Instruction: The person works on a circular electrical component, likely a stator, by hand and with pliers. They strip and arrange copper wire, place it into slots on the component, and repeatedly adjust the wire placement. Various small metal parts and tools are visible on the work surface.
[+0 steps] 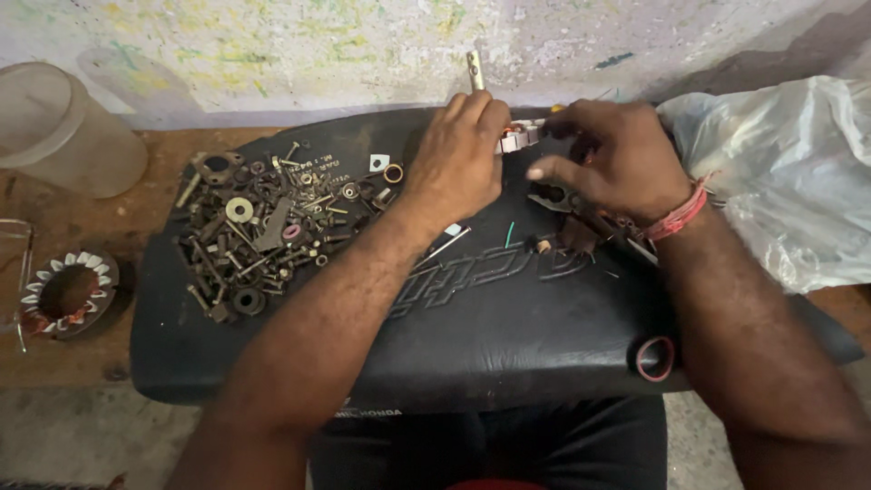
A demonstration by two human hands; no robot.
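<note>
Small toothed metal part [520,136] pinched between both hands at the far edge of the black seat [508,336], left hand [458,159] and right hand [608,159] gripping it, bolt pile [263,227] unsorted, work looks midway.
</note>
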